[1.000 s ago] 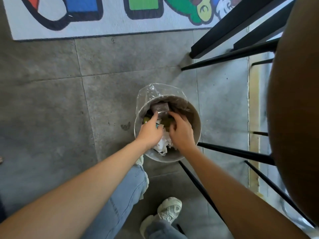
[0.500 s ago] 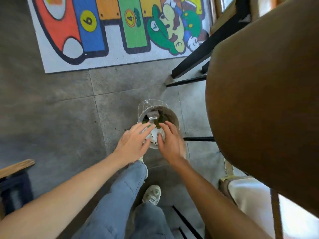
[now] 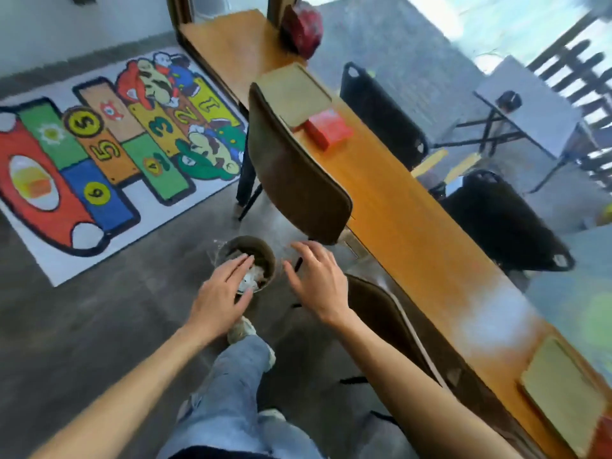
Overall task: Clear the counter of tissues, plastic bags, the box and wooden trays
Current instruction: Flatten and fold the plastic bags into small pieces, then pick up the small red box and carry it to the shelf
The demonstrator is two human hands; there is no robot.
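A small round bin [image 3: 265, 251] lined with clear plastic stands on the grey floor and holds white tissues [image 3: 250, 279]. My left hand [image 3: 220, 294] hovers over its near rim, empty, fingers spread. My right hand [image 3: 318, 281] is to the bin's right, also empty with fingers apart. On the long wooden counter [image 3: 407, 223] a red box [image 3: 328, 127] lies beside a pale wooden tray [image 3: 293, 94]. A second wooden tray [image 3: 563, 392] lies at the counter's near end.
Two brown chairs [image 3: 294, 173] stand between me and the counter, one just right of the bin. A colourful number mat [image 3: 99, 154] covers the floor at left. Black chairs [image 3: 384, 117] and a folding table [image 3: 530, 117] are beyond the counter. A dark red object [image 3: 303, 29] sits at the counter's far end.
Both hands have lifted out of the bin and spread open, the right one moving off to the right. My view has risen, bringing the counter, box and trays into sight.
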